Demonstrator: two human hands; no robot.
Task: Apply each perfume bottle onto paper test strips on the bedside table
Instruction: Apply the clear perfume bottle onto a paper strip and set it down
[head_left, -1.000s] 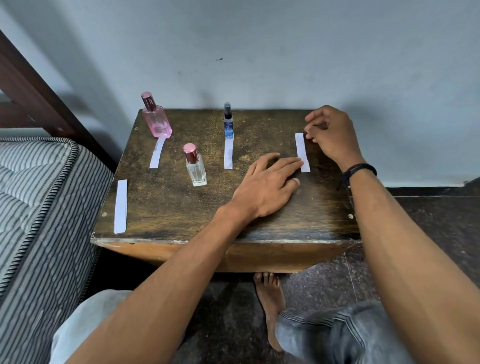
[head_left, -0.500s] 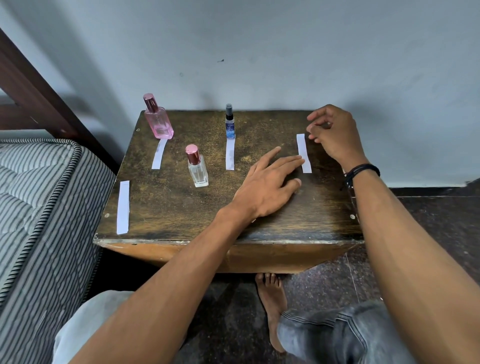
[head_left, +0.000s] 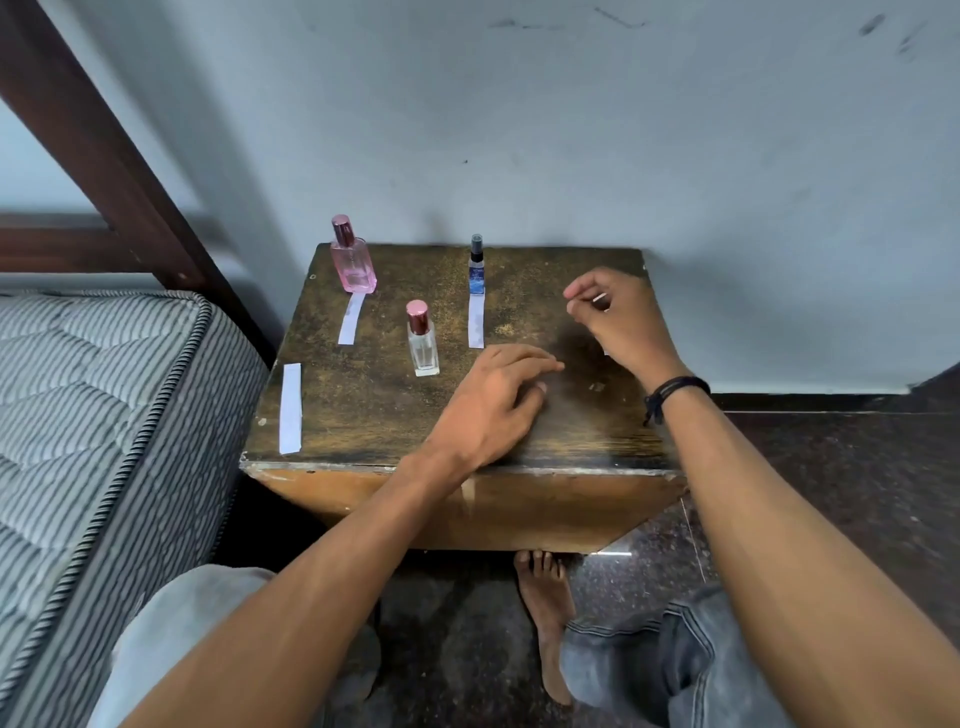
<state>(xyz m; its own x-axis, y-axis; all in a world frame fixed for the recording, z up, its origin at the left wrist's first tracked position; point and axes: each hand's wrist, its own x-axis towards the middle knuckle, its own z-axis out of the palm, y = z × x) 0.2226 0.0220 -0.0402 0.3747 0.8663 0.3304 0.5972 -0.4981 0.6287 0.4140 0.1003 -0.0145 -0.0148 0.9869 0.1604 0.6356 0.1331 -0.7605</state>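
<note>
One paper test strip (head_left: 599, 298), surely flimsy, is pinched by one end in my right hand (head_left: 618, 322); left hand (head_left: 498, 400) rests relaxed beside it.

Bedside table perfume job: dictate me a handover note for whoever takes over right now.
Left hand: rests open on the bedside table, holding nothing.
Right hand: fingers pinch one paper strip.
Pink bottle, clear bottle and blue bottle stand upright, none held.
Lying flat: pink-bottle strip, blue-bottle strip, left-edge strip.
No spraying visible; each perfume is left to apply.
</note>
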